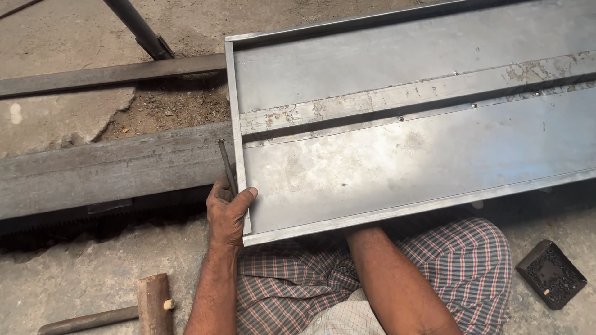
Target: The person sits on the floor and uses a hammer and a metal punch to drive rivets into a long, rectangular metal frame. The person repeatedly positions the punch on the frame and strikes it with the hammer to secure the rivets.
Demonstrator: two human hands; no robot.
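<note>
Your left hand (228,208) grips the metal tray's (397,155) seven-o'clock corner and a thin rod (227,166); your right hand is hidden beneath.

Both forearms are bare, with no sleeves, watch or rings showing. The left hand (228,208) sits at about seven o'clock. A checked cloth (472,260) in grey, red and white covers the legs from six to four o'clock.

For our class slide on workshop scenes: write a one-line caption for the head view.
Left hand grips a thin metal rod at a sheet-metal tray's corner; the right forearm goes beneath it.
</note>
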